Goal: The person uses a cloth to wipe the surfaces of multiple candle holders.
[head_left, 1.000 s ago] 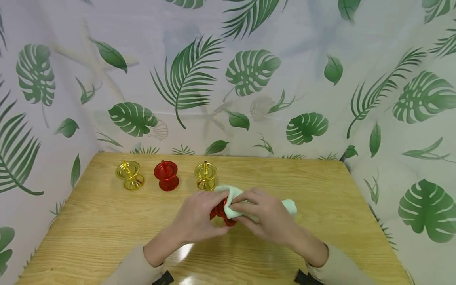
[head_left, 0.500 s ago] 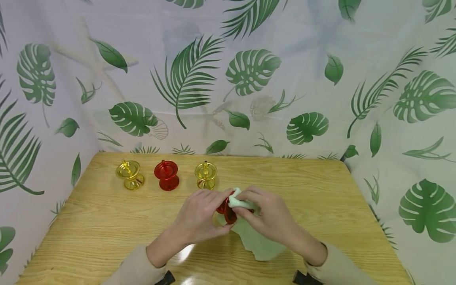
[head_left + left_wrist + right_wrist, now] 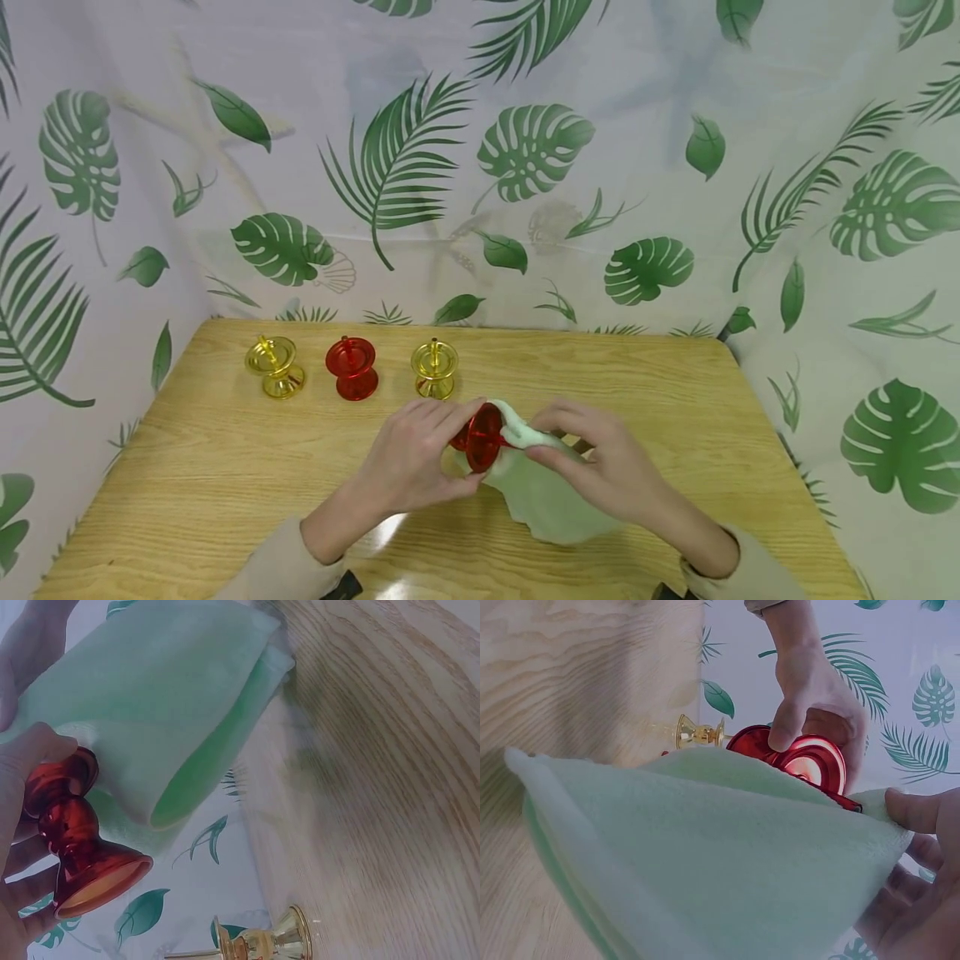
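My left hand (image 3: 416, 454) grips a red candle holder (image 3: 484, 437) by its dish rim, thumb on one side and fingers on the other. The holder is tipped sideways, so its dish and spike face right; in the left wrist view its flared foot (image 3: 101, 881) shows. A pale green cloth (image 3: 551, 496) hangs beside and below it. My right hand (image 3: 607, 462) pinches the cloth's upper edge between thumb and fingers, just right of the spike. In the right wrist view the red spike (image 3: 847, 802) pokes past the cloth's top edge.
Along the back left of the wooden table (image 3: 225, 467) stand a gold candle holder (image 3: 273, 367), a red one (image 3: 352, 368) and another gold one (image 3: 434, 368). A leaf-patterned cloth backdrop (image 3: 480, 275) rises behind the table and along its sides.
My right hand has drawn back to the right with the cloth edge, uncovering the red dish. The cloth, earlier bunched over the holder, now hangs down. My left hand has barely moved.
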`<state>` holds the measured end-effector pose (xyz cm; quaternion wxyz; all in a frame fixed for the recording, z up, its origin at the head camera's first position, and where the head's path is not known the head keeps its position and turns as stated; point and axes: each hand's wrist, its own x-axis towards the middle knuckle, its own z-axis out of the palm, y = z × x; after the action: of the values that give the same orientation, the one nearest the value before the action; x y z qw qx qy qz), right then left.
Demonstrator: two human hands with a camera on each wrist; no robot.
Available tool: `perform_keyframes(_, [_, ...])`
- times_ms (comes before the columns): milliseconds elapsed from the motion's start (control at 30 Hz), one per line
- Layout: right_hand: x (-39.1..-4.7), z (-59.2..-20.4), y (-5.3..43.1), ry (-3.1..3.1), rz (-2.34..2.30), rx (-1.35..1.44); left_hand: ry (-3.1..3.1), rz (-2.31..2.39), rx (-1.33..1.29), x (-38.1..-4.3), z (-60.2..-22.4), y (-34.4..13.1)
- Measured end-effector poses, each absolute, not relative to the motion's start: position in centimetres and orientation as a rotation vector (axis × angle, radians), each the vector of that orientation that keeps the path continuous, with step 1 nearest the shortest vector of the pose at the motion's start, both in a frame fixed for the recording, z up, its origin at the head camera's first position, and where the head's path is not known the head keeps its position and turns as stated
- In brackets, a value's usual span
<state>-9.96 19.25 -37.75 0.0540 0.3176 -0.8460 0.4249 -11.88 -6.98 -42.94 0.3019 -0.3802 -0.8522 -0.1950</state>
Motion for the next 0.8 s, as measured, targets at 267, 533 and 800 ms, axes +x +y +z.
perform_keyframes(267, [-10.2,-38.0,18.6,-2.579,1.267,0.932,-2.250,-0.514,-1.028,-11.9,-43.0,-6.8])
perform_keyframes(533, [-11.3,-38.5,16.8,-2.586,1.209,0.920,-2.247,-0.514,-1.031,-11.8,-42.8,-6.4])
perform_keyframes(800, [-11.2,-39.6,16.2,-2.332,0.836,1.176,-2.283,-0.557,-1.034,-11.7,-42.8,-6.8])
